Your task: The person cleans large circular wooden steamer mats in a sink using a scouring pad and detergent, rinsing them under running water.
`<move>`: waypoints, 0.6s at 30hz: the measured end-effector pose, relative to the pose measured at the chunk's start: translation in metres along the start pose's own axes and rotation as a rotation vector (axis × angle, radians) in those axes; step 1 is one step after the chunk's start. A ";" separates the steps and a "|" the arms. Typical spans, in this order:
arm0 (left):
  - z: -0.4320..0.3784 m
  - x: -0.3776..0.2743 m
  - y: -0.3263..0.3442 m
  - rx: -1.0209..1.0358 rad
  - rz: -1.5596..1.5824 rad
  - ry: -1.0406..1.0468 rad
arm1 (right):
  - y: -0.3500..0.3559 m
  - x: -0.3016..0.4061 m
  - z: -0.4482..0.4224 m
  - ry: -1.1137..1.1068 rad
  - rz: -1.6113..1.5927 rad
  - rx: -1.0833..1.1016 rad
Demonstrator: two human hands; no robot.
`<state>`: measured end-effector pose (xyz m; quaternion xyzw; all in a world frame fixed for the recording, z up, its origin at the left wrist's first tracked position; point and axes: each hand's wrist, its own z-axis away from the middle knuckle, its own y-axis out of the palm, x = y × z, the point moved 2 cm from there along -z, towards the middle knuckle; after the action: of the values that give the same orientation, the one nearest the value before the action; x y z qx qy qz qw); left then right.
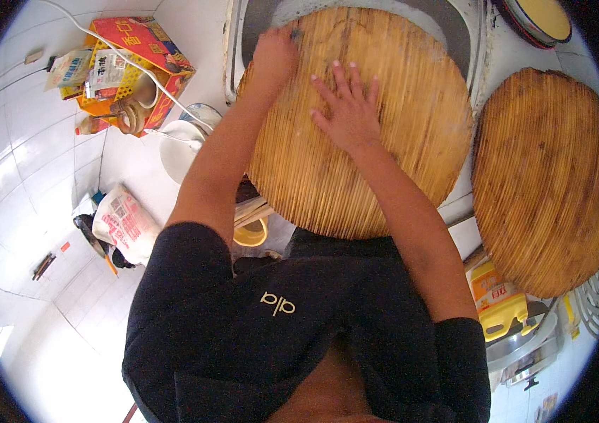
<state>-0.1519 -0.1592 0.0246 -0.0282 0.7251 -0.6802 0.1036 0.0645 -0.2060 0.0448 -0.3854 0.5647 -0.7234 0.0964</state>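
A large round board of narrow, stalk-like slats point(331, 195) lies over the front of a metal sink point(476, 31), nearly against my dark shirt. My left hand point(276, 59) is curled into a fist at the board's upper left. A small dark object point(296, 34) shows at its fingers, mostly hidden and too blurred to name. My right hand point(351, 113) rests flat on the middle of the board, fingers spread, holding nothing. Whitish suds point(304, 6) show in the sink beyond the board's far edge.
A second round slatted board point(542, 180) stands at the right, above a yellow detergent jug point(500, 312). On the left are a red carton point(172, 61) with packets and jars, a white cord point(119, 50), a white bowl point(175, 150) and a printed bag point(125, 222). A yellow mug point(251, 235) sits below the board.
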 end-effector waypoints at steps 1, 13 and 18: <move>-0.021 0.004 0.004 -0.001 -0.009 -0.079 | 0.004 0.003 -0.001 -0.009 0.001 0.005; 0.129 -0.019 -0.056 0.135 0.097 -0.033 | -0.001 -0.003 0.005 0.004 0.005 -0.034; 0.014 0.001 -0.012 0.027 0.069 -0.092 | -0.002 -0.004 0.005 0.009 0.024 -0.033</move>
<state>-0.1511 -0.1740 0.0360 -0.0331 0.7108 -0.6839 0.1609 0.0712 -0.2066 0.0450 -0.3769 0.5815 -0.7146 0.0963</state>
